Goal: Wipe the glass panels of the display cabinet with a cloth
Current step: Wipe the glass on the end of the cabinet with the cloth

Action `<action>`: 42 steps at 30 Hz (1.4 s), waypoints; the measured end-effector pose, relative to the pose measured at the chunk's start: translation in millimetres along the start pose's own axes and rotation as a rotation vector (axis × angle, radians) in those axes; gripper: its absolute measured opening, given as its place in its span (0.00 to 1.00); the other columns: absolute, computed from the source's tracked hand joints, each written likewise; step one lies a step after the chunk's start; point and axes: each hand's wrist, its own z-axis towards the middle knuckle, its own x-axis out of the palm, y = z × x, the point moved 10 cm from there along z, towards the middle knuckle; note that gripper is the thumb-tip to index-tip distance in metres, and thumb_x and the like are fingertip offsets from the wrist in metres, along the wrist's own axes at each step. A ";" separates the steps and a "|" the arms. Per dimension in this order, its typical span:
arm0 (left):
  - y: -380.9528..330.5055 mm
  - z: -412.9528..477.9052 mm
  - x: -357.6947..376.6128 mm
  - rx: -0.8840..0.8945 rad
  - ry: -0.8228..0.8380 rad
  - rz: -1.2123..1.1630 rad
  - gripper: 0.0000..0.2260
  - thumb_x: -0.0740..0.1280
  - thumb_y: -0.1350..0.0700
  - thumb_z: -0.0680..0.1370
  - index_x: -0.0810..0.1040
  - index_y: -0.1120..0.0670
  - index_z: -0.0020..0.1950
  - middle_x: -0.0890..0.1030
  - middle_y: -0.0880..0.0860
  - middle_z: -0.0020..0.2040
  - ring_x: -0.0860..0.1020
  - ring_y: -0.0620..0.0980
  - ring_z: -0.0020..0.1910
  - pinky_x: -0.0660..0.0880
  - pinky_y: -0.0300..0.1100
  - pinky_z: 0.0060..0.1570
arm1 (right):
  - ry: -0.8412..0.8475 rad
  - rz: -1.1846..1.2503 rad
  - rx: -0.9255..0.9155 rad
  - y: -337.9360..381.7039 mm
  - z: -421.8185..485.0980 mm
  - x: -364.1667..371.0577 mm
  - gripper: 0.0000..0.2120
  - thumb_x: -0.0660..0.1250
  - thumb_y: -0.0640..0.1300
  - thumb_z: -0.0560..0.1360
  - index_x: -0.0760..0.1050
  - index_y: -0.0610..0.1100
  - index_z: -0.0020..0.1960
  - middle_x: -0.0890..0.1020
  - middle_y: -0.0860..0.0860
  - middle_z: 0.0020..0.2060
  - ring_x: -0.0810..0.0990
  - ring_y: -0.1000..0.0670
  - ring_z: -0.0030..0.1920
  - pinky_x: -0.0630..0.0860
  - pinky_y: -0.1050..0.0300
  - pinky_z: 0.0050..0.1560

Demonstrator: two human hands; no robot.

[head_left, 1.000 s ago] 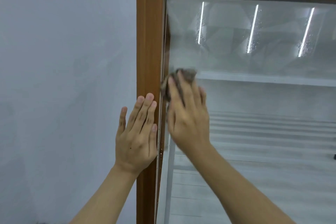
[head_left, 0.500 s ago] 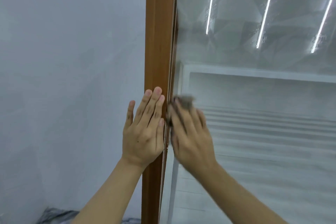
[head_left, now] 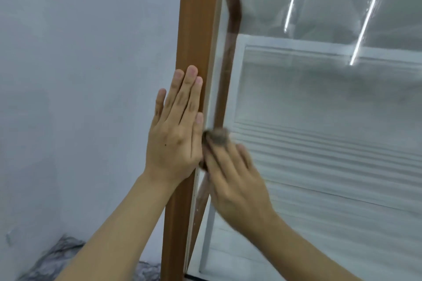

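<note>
A small, crumpled grey-brown cloth (head_left: 217,136) is being pressed against the clear glass panel (head_left: 319,98) of the cabinet, right at the panel's left edge, a little below the middle of the frame. It is being covered from below by the right hand (head_left: 233,178), whose fingers are being laid out straight over it. That hand is motion-blurred, so the lie of its thumb cannot be told. The left hand (head_left: 175,141) is being held flat against the upright brown wooden frame post (head_left: 196,18), with fingers straight and pressed together. Its thumb side is lying just beside the cloth; whether the two are touching cannot be told.

On the left the cloth is being hemmed in by the post. To the right and above, a broad stretch of glass is lying open, with white slatted panelling (head_left: 331,157) and bright slanted light strips (head_left: 366,25) showing in it. Left of the post, a plain pale grey wall (head_left: 80,75) is filling the frame, and a marbled grey floor (head_left: 61,255) is showing at the lower left corner.

Compared with a second ago, the cloth and right hand are being carried lower along the glass edge. Then the cloth was above the left fingertips; now it is sitting beside the left thumb. The left hand is being kept flat on the post. The cabinet's top rail is no longer being shown.
</note>
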 end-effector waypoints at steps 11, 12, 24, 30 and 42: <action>11.3 -45.7 5.2 0.004 -0.095 -0.119 0.24 0.50 0.59 0.85 0.56 0.58 0.82 0.54 0.52 0.83 0.49 0.48 0.82 0.44 0.48 0.81 | -0.232 -0.007 0.136 -2.4 2.7 -0.9 0.24 0.57 0.40 0.82 0.63 0.36 0.77 0.63 0.40 0.78 0.56 0.42 0.80 0.57 0.43 0.78; 11.9 -52.3 6.4 0.010 -0.102 -0.100 0.24 0.49 0.58 0.85 0.55 0.57 0.82 0.54 0.51 0.83 0.48 0.47 0.82 0.43 0.48 0.81 | -0.206 -0.018 0.119 15.9 -24.4 13.7 0.25 0.57 0.39 0.81 0.62 0.36 0.78 0.61 0.40 0.79 0.54 0.42 0.81 0.56 0.43 0.79; 17.2 -97.9 16.3 0.003 -0.066 0.006 0.25 0.45 0.51 0.85 0.50 0.51 0.83 0.49 0.45 0.83 0.44 0.43 0.82 0.36 0.43 0.78 | -0.361 -0.055 0.176 20.0 -27.4 14.8 0.23 0.53 0.44 0.82 0.66 0.38 0.75 0.67 0.42 0.76 0.60 0.43 0.79 0.57 0.46 0.77; 13.7 -97.0 14.8 0.026 0.020 0.144 0.24 0.46 0.52 0.87 0.46 0.53 0.83 0.44 0.48 0.83 0.41 0.44 0.81 0.35 0.43 0.77 | -0.186 -0.126 -0.114 65.7 -123.3 50.5 0.25 0.53 0.45 0.81 0.65 0.38 0.76 0.68 0.42 0.75 0.62 0.42 0.78 0.60 0.43 0.78; 15.1 -101.3 21.1 0.048 -0.025 0.095 0.25 0.43 0.49 0.85 0.46 0.52 0.83 0.44 0.46 0.83 0.40 0.41 0.81 0.35 0.42 0.78 | -0.239 -0.096 0.008 71.1 -117.3 53.4 0.25 0.53 0.44 0.82 0.62 0.37 0.78 0.64 0.41 0.77 0.56 0.42 0.80 0.57 0.43 0.79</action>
